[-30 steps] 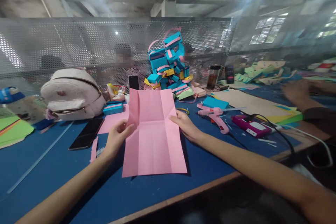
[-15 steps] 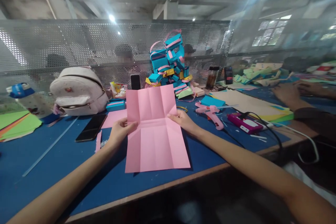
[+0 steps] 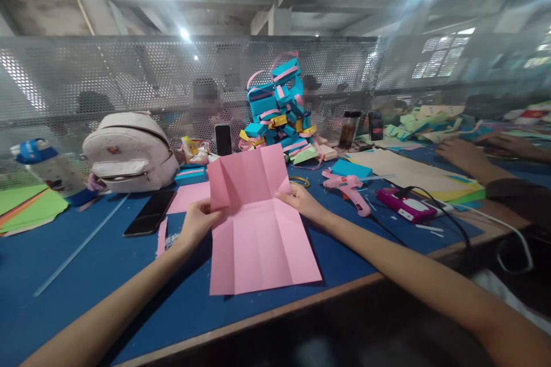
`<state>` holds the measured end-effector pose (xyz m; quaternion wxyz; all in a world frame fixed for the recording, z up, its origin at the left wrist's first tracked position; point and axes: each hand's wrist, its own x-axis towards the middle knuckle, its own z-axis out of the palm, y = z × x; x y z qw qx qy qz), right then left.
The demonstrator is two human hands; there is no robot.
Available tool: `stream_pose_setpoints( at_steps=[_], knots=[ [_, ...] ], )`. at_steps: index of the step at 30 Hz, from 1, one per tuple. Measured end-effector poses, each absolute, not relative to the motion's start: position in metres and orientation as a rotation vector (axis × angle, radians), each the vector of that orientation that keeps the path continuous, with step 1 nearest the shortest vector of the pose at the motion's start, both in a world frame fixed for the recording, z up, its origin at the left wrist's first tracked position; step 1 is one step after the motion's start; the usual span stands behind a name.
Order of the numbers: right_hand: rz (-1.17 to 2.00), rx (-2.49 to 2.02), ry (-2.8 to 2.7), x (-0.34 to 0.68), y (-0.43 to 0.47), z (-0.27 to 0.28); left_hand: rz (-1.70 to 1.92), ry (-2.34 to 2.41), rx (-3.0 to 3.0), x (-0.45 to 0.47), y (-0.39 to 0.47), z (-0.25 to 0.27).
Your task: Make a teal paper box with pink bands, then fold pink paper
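At the far left of the blue table [image 3: 77, 298] we see a bottle with a blue cap [image 3: 45, 169] lying above a stack of green paper [image 3: 26, 209]. Next comes a white backpack [image 3: 129, 152], and in front of it a black phone [image 3: 150, 213] lies flat on the table. A thin clear stick [image 3: 81, 246] runs slantwise across the blue surface near it.

Our left hand [image 3: 196, 223] pinches the left edge of the pink paper sheet [image 3: 260, 229], thumb on top and fingers behind, where that edge is folded up. The sheet is creased into panels; its near half lies flat on the table in front of us, while its far half stands tilted up between our two hands. Our right hand [image 3: 303, 202] grips the right edge at the middle crease, fingers closed on the paper.

Behind the sheet another phone [image 3: 223, 139] stands upright, and a pile of blue paper boxes with pink strips [image 3: 278, 106] rises against the perforated metal screen [image 3: 107, 74]. Right of our right hand lies a pink glue gun [image 3: 349, 186], then a magenta device [image 3: 407, 206] with a black cable, just in front of large sheets of tan and yellow card [image 3: 413, 172]. At the far right another person's hand [image 3: 458, 152] rests on the table; it is blurred, so we cannot tell what it holds.
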<state>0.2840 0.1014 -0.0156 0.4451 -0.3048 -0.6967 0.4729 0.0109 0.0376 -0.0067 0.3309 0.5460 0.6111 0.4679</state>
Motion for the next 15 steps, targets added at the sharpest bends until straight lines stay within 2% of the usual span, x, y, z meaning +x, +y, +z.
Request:
stream_pose_setpoints(
  at_steps=[9,15],
  knots=[
    [1.186,-0.751,-1.732,0.2846,0.1016,-0.0151,1.162,1.624,1.493,0.0138,0.0373,-0.0112],
    [1.191,-0.752,-1.713,0.2839,0.1032,-0.0163,1.319,1.461,1.482,0.0170,0.0373,-0.0133]
  ],
)
